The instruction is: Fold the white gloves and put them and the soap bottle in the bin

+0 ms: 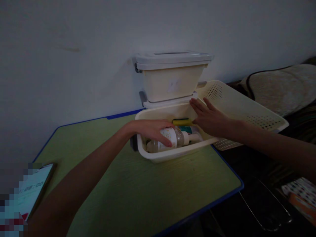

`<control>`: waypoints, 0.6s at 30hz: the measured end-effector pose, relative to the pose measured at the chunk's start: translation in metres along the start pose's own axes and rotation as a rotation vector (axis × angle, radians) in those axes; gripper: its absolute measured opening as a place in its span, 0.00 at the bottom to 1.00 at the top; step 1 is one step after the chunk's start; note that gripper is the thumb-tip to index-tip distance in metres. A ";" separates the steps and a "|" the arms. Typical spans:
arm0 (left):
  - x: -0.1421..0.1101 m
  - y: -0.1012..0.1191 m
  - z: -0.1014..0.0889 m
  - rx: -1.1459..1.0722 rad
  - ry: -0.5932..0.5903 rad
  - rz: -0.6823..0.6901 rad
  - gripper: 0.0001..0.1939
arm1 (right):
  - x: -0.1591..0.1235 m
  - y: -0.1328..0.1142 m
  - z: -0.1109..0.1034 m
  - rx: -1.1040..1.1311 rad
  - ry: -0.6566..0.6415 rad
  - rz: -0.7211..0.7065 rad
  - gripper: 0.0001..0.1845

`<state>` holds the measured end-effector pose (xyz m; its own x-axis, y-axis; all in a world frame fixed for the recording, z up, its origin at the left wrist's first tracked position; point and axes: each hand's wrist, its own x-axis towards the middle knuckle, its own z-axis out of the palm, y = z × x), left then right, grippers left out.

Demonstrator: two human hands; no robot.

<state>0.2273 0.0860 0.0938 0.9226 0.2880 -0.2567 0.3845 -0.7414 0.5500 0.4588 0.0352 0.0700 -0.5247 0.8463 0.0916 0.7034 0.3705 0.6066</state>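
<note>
A cream open bin stands on the table, holding a clear pump bottle that lies on its side, its white pump toward the right. My left hand reaches over the bin's left end and grips the bottle, thumb on the near side and fingers over the top. At the bin's right end, my right hand is open, fingers stretched along the inner wall. A yellow sponge with a dark face lies by the right hand's lower fingers; contact is unclear. Beneath it shows a teal-labelled item, partly hidden.
Behind the bin, a lidded cream box sits on another grey-white lid against the wall. A perforated cream basket lies to the right. A lit phone or tablet rests at left on the green table with blue edging.
</note>
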 end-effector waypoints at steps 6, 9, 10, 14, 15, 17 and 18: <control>0.000 -0.002 -0.001 -0.051 -0.008 0.056 0.20 | -0.002 0.002 -0.003 0.051 0.055 -0.061 0.09; -0.001 -0.002 -0.001 -0.040 0.000 0.078 0.19 | -0.003 0.001 -0.004 0.056 0.057 -0.053 0.10; -0.001 -0.002 -0.001 -0.042 0.006 0.081 0.18 | -0.003 0.001 -0.003 0.052 0.043 -0.049 0.11; 0.000 -0.005 -0.001 -0.099 0.017 0.083 0.17 | -0.003 0.000 0.002 0.070 -0.070 0.005 0.13; 0.000 -0.006 0.000 -0.109 0.015 0.083 0.17 | -0.003 0.000 0.003 0.078 -0.094 0.022 0.14; 0.001 -0.007 0.001 -0.114 0.014 0.081 0.18 | -0.002 0.000 0.003 0.089 -0.133 0.041 0.14; 0.002 -0.007 0.001 -0.113 0.016 0.080 0.18 | -0.002 0.000 0.003 0.092 -0.152 0.045 0.13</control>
<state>0.2259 0.0914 0.0883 0.9504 0.2414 -0.1960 0.3101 -0.6894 0.6547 0.4610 0.0351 0.0676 -0.4182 0.9083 -0.0078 0.7691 0.3587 0.5290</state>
